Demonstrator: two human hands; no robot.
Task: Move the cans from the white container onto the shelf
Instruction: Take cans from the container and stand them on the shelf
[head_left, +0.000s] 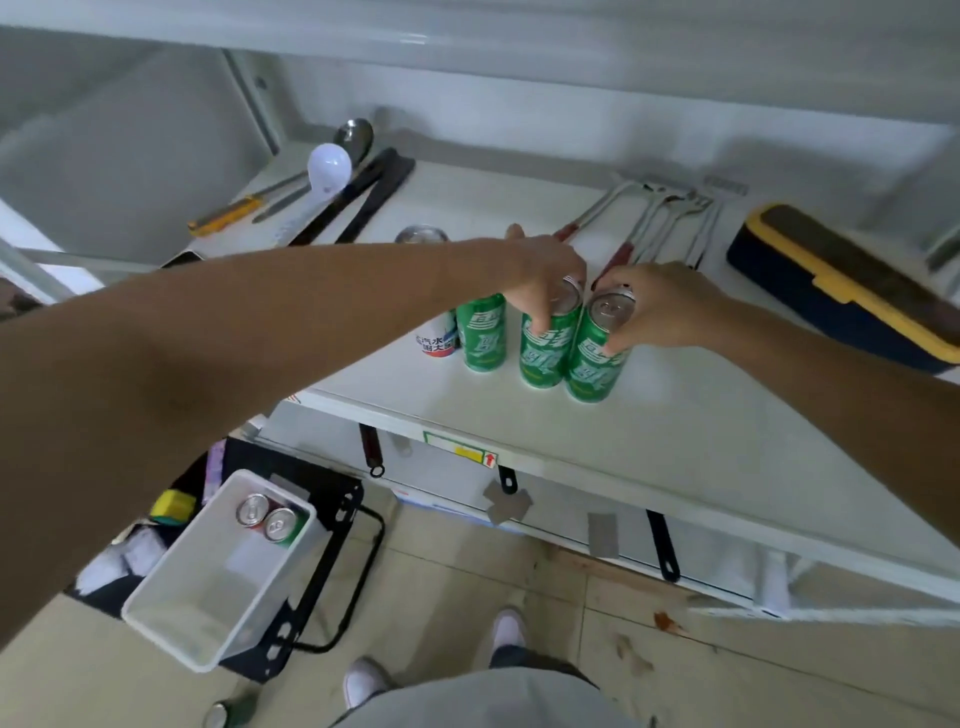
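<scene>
On the white shelf (675, 415), three green cans stand upright in a row, long axes vertical, with white lettering down their sides that is too blurred to read. The left hand (540, 275) grips the middle green can (543, 358) from above around its top. The right hand (660, 306) clasps the right green can (592, 371) near its rim; these two cans touch. Just left stands the third green can (485, 338), free of both hands, and beside it a white can (435, 340) with red and blue Chinese characters, only partly legible. Down on the floor side, the white container (171, 618) holds two more cans (267, 517) upright in its far corner, silver tops facing up. Under the shelf edge, a yellow label (467, 452) carries a red arrow pointing up.
</scene>
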